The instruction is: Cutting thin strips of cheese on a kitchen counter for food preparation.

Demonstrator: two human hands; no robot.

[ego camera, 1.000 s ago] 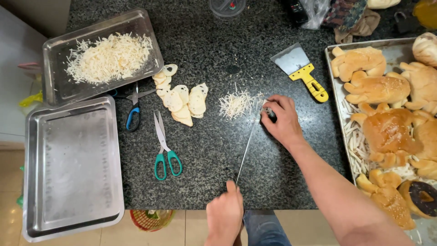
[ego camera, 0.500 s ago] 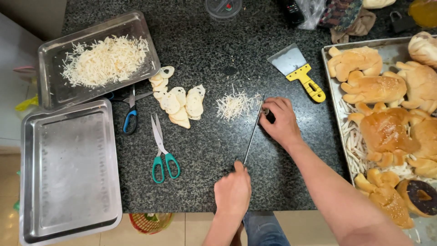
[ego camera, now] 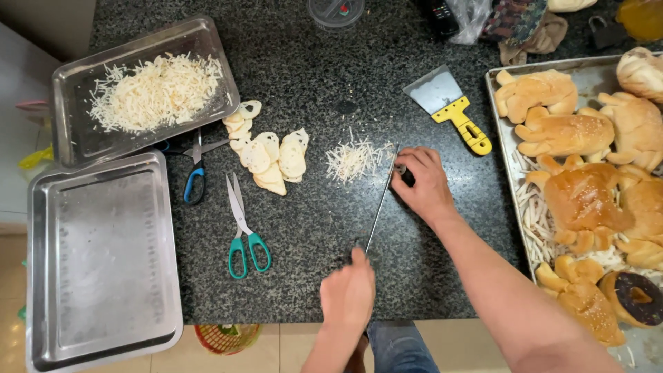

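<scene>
The left hand (ego camera: 349, 293) had moved up the worktop (ego camera: 331, 228) since a second earlier, its grip closed over the near end of the long knife (ego camera: 381, 200). The blade lay edge-down beside the shredded pile (ego camera: 353, 160), unmoved. The right hand (ego camera: 423, 183) stayed clamped on the handle end, so the shreds remained uncut.

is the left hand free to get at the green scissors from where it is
Probably not at once: the left hand is pressing the long knife. The green scissors lie close beside it on bare counter, nothing between.
</scene>
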